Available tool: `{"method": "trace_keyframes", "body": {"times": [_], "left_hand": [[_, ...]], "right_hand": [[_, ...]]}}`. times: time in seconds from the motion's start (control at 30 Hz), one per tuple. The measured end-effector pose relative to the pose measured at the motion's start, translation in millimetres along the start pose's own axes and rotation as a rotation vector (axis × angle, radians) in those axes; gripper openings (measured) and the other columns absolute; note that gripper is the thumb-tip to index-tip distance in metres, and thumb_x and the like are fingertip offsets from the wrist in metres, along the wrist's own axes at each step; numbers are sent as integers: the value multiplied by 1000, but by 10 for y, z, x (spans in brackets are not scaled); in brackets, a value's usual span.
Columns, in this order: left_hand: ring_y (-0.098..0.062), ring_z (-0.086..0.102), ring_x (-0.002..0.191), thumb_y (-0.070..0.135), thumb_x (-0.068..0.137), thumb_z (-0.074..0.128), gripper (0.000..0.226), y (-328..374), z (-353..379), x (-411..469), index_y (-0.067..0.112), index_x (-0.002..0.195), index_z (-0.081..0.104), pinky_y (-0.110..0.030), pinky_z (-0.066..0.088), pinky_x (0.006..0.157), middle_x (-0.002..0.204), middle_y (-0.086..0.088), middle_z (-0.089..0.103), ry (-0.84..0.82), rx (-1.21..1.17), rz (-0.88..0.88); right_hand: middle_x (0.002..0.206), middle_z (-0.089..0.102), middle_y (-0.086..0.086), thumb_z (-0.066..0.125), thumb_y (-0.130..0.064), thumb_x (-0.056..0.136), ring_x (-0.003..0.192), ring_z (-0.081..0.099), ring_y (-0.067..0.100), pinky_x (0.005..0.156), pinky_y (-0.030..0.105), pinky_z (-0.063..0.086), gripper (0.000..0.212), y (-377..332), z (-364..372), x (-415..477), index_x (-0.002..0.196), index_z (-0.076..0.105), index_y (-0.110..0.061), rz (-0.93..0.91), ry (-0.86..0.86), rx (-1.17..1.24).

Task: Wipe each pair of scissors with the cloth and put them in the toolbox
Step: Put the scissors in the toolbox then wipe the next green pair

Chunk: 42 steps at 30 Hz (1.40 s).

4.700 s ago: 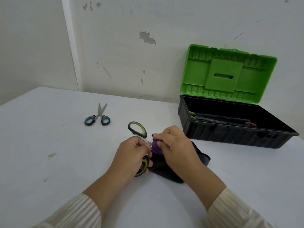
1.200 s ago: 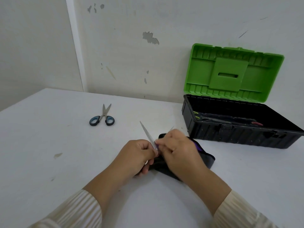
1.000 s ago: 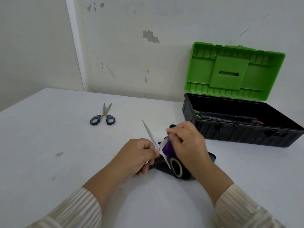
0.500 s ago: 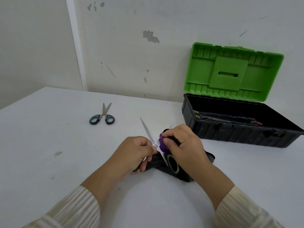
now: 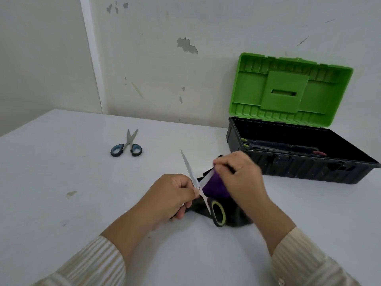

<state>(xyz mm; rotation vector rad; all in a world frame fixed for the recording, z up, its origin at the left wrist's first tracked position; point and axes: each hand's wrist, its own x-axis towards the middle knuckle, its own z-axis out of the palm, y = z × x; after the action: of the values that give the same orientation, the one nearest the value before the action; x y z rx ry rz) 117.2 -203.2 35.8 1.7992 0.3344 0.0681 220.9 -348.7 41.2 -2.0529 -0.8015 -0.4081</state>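
Your table is white. Its far edge meets the wall, and its left edge slants off well left of the toolbox. The toolbox has a black base at the table's far right, and its green lid stands open against the wall. Long dark tools lie inside along its front wall.

The cloth, dark with purple showing, lies just in front of the toolbox's left end. Your right hand pinches the purple part round one blade. Your left hand grips the green scissors by the pivot. They are spread open, with the free blade pointing up and away and a green-ringed loop on the cloth.

The blue scissors lie flat well left of the toolbox, tips toward the wall, with bare tabletop between them and your hands.
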Motion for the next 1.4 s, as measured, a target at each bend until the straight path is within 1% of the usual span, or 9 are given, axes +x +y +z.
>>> {"method": "trace_keyframes", "body": {"times": [0.13, 0.33, 0.6, 0.73, 0.87, 1.0, 1.13, 1.27, 1.4], "left_hand": [[-12, 35, 30, 15, 88, 60, 35, 16, -19, 2, 11, 55, 50, -21, 26, 41, 35, -2, 45, -12, -49, 10], [-17, 42, 36, 14, 87, 60, 35, -27, -91, 24, 16, 52, 60, -21, 30, 39, 59, -18, 56, 14, -171, -12], [-14, 63, 56, 20, 72, 62, 24, -9, -71, 67, 5, 89, 69, -23, 54, 50, 80, -12, 72, -36, -1102, -96], [-18, 67, 69, 13, 90, 52, 19, -22, 194, 74, 4, 94, 68, -32, 57, 66, 75, -8, 71, 44, -910, -68], [-19, 64, 69, 17, 98, 45, 27, -19, 182, 65, 8, 88, 68, -34, 52, 63, 74, -7, 71, 143, -808, -69], [-17, 63, 66, 21, 99, 41, 24, 18, 68, 60, 13, 87, 61, -31, 49, 64, 72, -2, 74, 234, -779, -87], [-17, 61, 55, 21, 99, 41, 21, 35, 32, 17, 12, 93, 60, -28, 50, 51, 61, 1, 68, 284, -593, -71], [-18, 57, 51, 11, 95, 44, 14, -7, 86, 30, 15, 96, 57, -27, 43, 44, 66, -1, 65, 251, -326, -20], [-18, 51, 47, 4, 92, 45, 12, -43, 201, 27, 12, 91, 54, -20, 32, 38, 63, 1, 62, 200, -165, 36]], "right_hand": [[94, 60, -7, 60, -7, 83, 84, 55, -4, 81, 16, 45, 21, 97, -222, 67, 82, 69, -26, 239, -14, 58], [90, 57, -8, 64, -31, 82, 88, 57, 8, 83, 24, 46, 8, -174, -249, -59, 74, 65, -34, 116, -675, -40], [69, 61, 5, 64, -34, 82, 63, 49, 17, 64, 30, 42, 24, -172, -129, -97, 72, 69, -13, 468, -386, 322], [78, 60, 1, 64, -29, 84, 69, 54, 9, 66, 19, 42, 23, -272, 28, -153, 68, 66, -13, 339, -333, 187], [83, 58, 1, 62, -31, 85, 78, 54, 8, 71, 17, 42, 22, -308, 63, -187, 75, 68, -12, 255, -425, 120], [79, 70, 3, 66, -19, 82, 71, 61, 12, 72, 23, 48, 11, -185, -89, -106, 77, 71, -11, 503, -403, 361], [83, 69, 13, 61, 5, 79, 72, 61, 18, 70, 28, 50, 19, 45, -253, 47, 77, 70, -13, 636, -78, 569], [93, 68, 6, 63, -8, 82, 83, 63, 18, 78, 32, 52, 21, 126, -386, 95, 82, 70, -27, 402, 167, 373], [90, 63, -11, 63, -10, 77, 88, 55, 1, 82, 6, 38, 19, -148, -178, -19, 87, 68, -26, -63, 96, 13]]}}
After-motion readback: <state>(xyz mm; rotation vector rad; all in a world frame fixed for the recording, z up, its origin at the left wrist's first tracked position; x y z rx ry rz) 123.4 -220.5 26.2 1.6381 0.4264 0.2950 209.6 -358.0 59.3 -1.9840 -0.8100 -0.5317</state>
